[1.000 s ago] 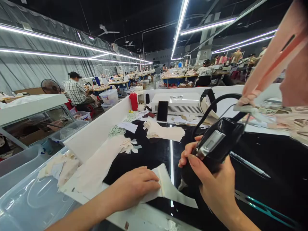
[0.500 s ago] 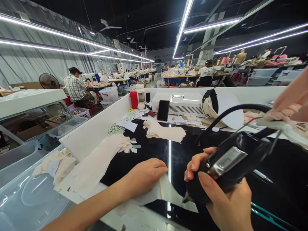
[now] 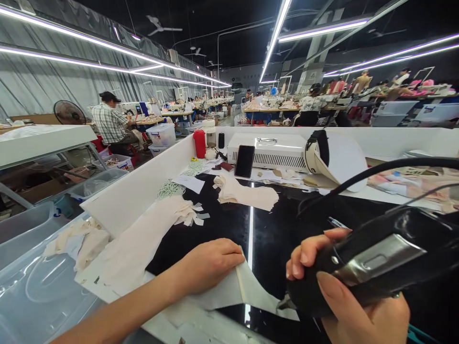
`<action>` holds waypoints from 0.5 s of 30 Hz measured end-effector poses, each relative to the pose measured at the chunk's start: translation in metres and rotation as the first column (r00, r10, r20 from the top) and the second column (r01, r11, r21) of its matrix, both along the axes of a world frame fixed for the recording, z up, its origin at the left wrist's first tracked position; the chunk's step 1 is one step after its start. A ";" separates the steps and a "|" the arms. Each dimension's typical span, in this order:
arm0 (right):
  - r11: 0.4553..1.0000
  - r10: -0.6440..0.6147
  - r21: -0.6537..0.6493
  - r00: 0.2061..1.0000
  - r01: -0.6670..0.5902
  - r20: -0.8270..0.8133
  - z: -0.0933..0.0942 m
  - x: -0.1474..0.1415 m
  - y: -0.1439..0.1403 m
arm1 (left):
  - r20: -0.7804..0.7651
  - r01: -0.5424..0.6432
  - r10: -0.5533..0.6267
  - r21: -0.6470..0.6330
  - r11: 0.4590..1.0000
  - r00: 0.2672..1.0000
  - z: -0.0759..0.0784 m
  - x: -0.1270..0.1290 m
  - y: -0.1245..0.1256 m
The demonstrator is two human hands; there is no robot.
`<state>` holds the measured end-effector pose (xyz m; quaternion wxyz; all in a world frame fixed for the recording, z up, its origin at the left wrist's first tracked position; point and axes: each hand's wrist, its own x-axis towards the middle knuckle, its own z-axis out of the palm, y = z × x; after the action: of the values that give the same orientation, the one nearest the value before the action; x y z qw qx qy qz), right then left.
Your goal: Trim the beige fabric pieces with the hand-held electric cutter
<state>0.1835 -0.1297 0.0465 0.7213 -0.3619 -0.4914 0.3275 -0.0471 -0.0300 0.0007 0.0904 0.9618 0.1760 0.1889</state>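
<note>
My left hand [image 3: 215, 265] lies over a pale strip of fabric [image 3: 229, 289] near the table's front edge, its fingers closed on the cloth. From there the strip runs right along the black tabletop and tapers to a narrow end. In my right hand [image 3: 344, 286] is a black corded hand tool [image 3: 380, 267] with a silver plate on its side. The tool's metal nose [image 3: 285, 302] meets the tapered end of the strip; whether it presses on it I cannot tell. Its black cable loops up and off to the right.
Stacked cream fabric pieces [image 3: 247, 193] lie ahead, with more [image 3: 143, 239] at left. Behind stand a phone [image 3: 244, 161], a white vented box [image 3: 268, 152], a visor [image 3: 337, 157] and a red container [image 3: 199, 144]. A pen [image 3: 337, 222] lies beyond the tool. A person [image 3: 111, 117] sits at left.
My right hand and the tool have shifted right and slightly down, and the tool lies flatter. The blurred hand and whitish material at upper right are gone from view. My left hand stays on the fabric.
</note>
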 end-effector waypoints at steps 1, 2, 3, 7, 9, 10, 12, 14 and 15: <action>1.000 0.000 0.002 1.000 0.000 0.003 0.000 0.001 0.000 | 0.008 -0.001 0.001 0.011 1.000 1.000 -0.001 0.000 0.000; 1.000 -0.003 0.008 1.000 0.003 0.003 0.001 0.001 -0.001 | 0.015 0.000 0.000 0.020 1.000 1.000 -0.002 0.000 0.000; 1.000 -0.006 0.009 1.000 0.006 -0.001 0.001 0.001 -0.001 | 0.021 0.002 -0.002 0.027 1.000 1.000 -0.003 0.001 0.000; 1.000 -0.014 -0.018 1.000 0.014 -0.026 0.004 0.000 -0.002 | 0.041 -0.002 0.001 0.035 0.999 0.999 -0.006 0.002 -0.001; 0.999 -0.026 -0.041 0.998 0.024 -0.053 0.008 -0.002 0.000 | 0.052 -0.008 0.006 0.046 0.999 0.999 -0.007 0.003 -0.002; 0.998 -0.039 -0.048 0.996 0.036 -0.074 0.011 -0.004 0.002 | 0.059 -0.009 0.006 0.056 0.998 0.998 -0.008 0.004 -0.002; 0.996 -0.074 -0.050 0.990 0.068 -0.123 0.017 -0.007 0.009 | 0.075 -0.012 0.006 0.074 0.997 0.997 -0.009 0.005 -0.003; 0.994 -0.106 -0.020 0.981 0.105 -0.164 0.023 -0.012 0.019 | 0.092 -0.014 0.007 0.081 0.997 0.996 -0.011 0.005 -0.003; 0.992 -0.122 -0.001 0.976 0.124 -0.178 0.026 -0.014 0.026 | 0.099 -0.013 0.006 0.079 0.997 0.995 -0.011 0.006 -0.003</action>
<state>0.1693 -0.1037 0.0721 0.7830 -0.3573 -0.4034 0.3107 -0.0415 -0.0333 -0.0103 0.0596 0.9533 0.1682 0.2437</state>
